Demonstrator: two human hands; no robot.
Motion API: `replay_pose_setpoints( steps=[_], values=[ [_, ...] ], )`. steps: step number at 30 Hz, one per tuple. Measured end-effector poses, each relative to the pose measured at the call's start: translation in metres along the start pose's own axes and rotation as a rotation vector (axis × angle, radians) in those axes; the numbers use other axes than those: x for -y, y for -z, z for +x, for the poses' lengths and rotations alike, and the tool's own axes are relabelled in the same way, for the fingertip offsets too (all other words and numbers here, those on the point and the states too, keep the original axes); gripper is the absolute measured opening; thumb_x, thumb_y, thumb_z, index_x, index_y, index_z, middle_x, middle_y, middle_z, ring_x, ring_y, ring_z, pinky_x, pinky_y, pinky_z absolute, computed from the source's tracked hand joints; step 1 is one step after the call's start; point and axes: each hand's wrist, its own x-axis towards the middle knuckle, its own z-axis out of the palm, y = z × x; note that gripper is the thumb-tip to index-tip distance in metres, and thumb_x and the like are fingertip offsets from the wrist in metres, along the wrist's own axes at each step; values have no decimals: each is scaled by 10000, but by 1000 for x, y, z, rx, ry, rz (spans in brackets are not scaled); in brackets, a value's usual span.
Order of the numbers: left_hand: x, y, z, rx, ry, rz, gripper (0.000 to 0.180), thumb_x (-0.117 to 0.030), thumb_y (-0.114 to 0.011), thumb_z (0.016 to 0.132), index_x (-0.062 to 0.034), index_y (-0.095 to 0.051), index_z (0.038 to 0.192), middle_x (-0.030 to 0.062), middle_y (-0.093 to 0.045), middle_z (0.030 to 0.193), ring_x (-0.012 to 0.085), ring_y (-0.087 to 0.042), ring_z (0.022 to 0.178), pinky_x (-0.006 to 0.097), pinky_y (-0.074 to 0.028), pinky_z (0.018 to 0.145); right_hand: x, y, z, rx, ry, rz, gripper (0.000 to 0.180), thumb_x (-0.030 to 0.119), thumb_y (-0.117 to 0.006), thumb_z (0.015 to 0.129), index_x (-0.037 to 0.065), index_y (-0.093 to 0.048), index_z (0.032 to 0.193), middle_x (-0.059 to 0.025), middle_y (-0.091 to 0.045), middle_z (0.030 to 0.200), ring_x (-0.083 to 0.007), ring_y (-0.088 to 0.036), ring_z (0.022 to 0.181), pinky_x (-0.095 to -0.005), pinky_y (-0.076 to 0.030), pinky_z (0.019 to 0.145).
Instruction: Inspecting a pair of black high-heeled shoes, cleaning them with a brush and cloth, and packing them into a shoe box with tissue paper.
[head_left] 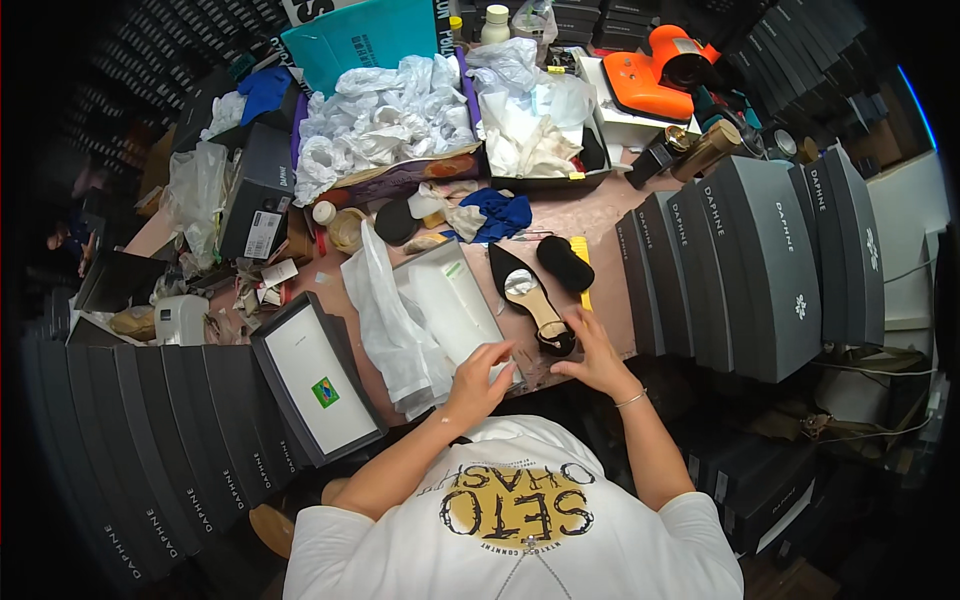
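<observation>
A black pointed shoe with a beige insole lies on the pink worktop, its toe pointing away from me and crumpled silvery-white paper inside. My right hand is at the heel end, thumb and fingers spread around it; whether they touch it I cannot tell. My left hand is over the near end of an open grey shoebox, fingers apart and holding nothing visible. White tissue paper hangs over the box's left side. Beyond the right hand lies a black oval pad, beside a yellow strip.
A box lid with a white inside lies left of the tissue. Dark shoeboxes stand in rows at the left and right. Farther back are a bin of crumpled paper, a blue cloth and an orange machine.
</observation>
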Motion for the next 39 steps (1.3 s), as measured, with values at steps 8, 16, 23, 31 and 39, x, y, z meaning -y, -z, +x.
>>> replay_pose_setpoints(
  steps=[8, 16, 23, 31, 39],
  values=[
    [17, 52, -116, -568, 275, 521, 710, -25, -654, 726, -6, -342, 1363, 244, -361, 1344, 404, -372, 1244, 439, -351, 1019, -17, -25, 36, 209, 28, 107, 718, 333, -810, 656, 43, -527, 1249, -218, -469, 1310, -360, -470, 1208, -390, -392, 1006],
    [97, 35, -94, -937, 324, 270, 397, 4, -548, 805, 4, -514, 1201, 202, -570, 1103, 370, -561, 1022, 396, -451, 887, -8, 14, 11, 207, -347, 942, 546, 198, -698, 721, -29, -569, 1201, -152, -619, 1130, -185, -584, 1062, -284, -445, 938],
    [48, 87, -59, -846, 96, 93, 298, 35, -545, 790, -20, -596, 1078, 161, -622, 921, 321, -609, 837, 352, -485, 754, 100, 65, -59, 451, -196, 1455, 605, 303, -778, 630, -108, -632, 1049, -285, -628, 1047, -426, -662, 819, -546, -557, 735],
    [-40, 130, -83, -339, -115, 242, 204, 35, -604, 722, 4, -655, 916, 123, -623, 849, 275, -621, 777, 314, -481, 696, 159, -44, -49, 323, -349, 1530, 556, 423, -652, 810, -16, -556, 1137, -156, -640, 1049, -265, -664, 857, -381, -573, 664],
    [-5, 146, -118, -584, 211, 53, 116, -37, -602, 822, 0, -616, 931, 92, -638, 828, 174, -631, 734, 281, -494, 685, 122, -62, -67, 135, -619, 2173, 527, 511, -535, 854, 88, -576, 1166, -144, -624, 1026, -318, -625, 789, -298, -598, 559]
  ],
)
